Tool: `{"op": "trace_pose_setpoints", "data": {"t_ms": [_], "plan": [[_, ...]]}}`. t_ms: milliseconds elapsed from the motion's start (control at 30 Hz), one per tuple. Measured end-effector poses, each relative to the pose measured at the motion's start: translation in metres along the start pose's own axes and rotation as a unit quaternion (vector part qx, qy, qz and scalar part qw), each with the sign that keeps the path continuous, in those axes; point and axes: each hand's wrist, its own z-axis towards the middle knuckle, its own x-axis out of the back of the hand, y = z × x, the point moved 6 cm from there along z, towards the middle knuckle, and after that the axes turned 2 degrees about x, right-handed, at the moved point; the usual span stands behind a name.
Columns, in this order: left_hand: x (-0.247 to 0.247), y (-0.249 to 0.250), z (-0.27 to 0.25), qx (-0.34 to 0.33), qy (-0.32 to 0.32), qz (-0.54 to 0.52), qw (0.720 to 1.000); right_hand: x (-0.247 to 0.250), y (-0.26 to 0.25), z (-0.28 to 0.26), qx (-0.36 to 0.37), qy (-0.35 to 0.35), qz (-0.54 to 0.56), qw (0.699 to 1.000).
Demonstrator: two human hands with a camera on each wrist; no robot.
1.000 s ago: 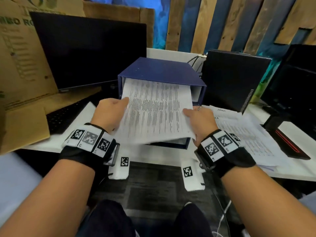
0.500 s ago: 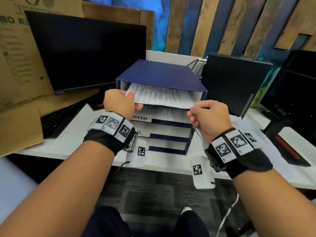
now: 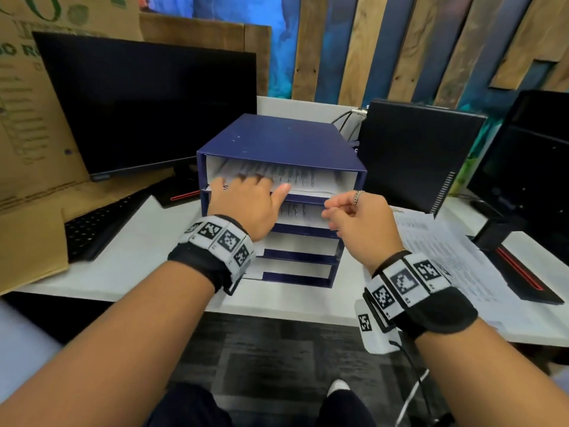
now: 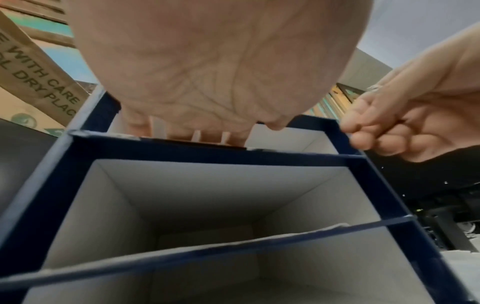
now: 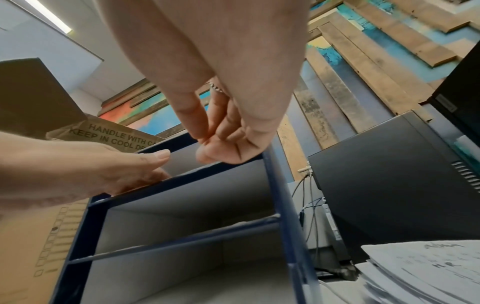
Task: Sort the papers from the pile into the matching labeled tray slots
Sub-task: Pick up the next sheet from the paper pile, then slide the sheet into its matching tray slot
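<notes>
From the head view the left hand [image 3: 246, 204] lies flat-fingered on the paper [image 3: 295, 175] in the blue tray's [image 3: 277, 140] top slot (pile [image 3: 455, 260] at right), while wrist views show the right hand [image 5: 228, 135] loosely curled, holding nothing.

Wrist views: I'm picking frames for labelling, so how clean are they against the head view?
Head view: sharp on the blue tray, edges bowed. Left wrist view: palm of the left hand fills the top, soft; lower slots shadowed. Right wrist view: right hand soft, paper pile smeared.
</notes>
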Motion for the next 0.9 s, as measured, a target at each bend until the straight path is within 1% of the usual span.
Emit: {"op": "trace_pose_setpoints", "data": {"t_ms": [67, 100, 133, 200, 233, 333, 367, 433, 500, 567, 700, 733, 800, 900], "plan": [[0.003, -0.001, 0.005, 0.003, -0.005, 0.007, 1.000, 0.007, 0.011, -0.001, -0.009, -0.006, 0.001, 1.000], [0.008, 0.002, 0.005, 0.003, 0.020, 0.005, 1.000, 0.012, 0.017, 0.000, -0.015, -0.002, -0.002, 1.000], [0.015, 0.008, 0.003, -0.003, 0.062, -0.010, 0.998, 0.018, 0.025, 0.001, -0.020, 0.006, -0.008, 1.000], [0.026, 0.026, -0.010, -0.025, 0.148, -0.086, 0.985, 0.031, 0.040, 0.004, -0.034, 0.025, -0.047, 0.998], [0.029, 0.038, -0.018, -0.034, 0.168, -0.127, 0.977, 0.038, 0.049, 0.005, -0.043, 0.034, -0.073, 0.996], [0.020, 0.083, -0.037, -0.064, 0.156, -0.205, 0.964, 0.058, 0.084, 0.008, -0.073, 0.038, -0.174, 0.981], [0.015, 0.100, -0.040, -0.080, 0.144, -0.224, 0.961, 0.065, 0.098, 0.008, -0.088, 0.023, -0.210, 0.973], [0.001, 0.131, -0.043, -0.115, 0.101, -0.252, 0.956, 0.077, 0.125, 0.006, -0.128, -0.034, -0.277, 0.952], [-0.022, 0.159, -0.041, -0.133, 0.038, -0.278, 0.951, 0.088, 0.151, 0.003, -0.165, -0.096, -0.336, 0.922], [-0.049, 0.183, -0.038, -0.128, -0.041, -0.304, 0.943, 0.103, 0.171, 0.001, -0.184, -0.130, -0.386, 0.894], [-0.098, 0.217, -0.033, -0.090, -0.192, -0.334, 0.918, 0.128, 0.193, -0.001, -0.217, -0.165, -0.411, 0.870], [-0.107, 0.223, -0.031, -0.081, -0.216, -0.333, 0.914, 0.133, 0.196, -0.002, -0.224, -0.175, -0.417, 0.863], [-0.121, 0.233, -0.024, -0.077, -0.246, -0.310, 0.915, 0.139, 0.203, -0.003, -0.231, -0.195, -0.428, 0.852], [-0.139, 0.246, -0.016, -0.060, -0.293, -0.270, 0.915, 0.143, 0.207, -0.001, -0.220, -0.212, -0.446, 0.841]]}}
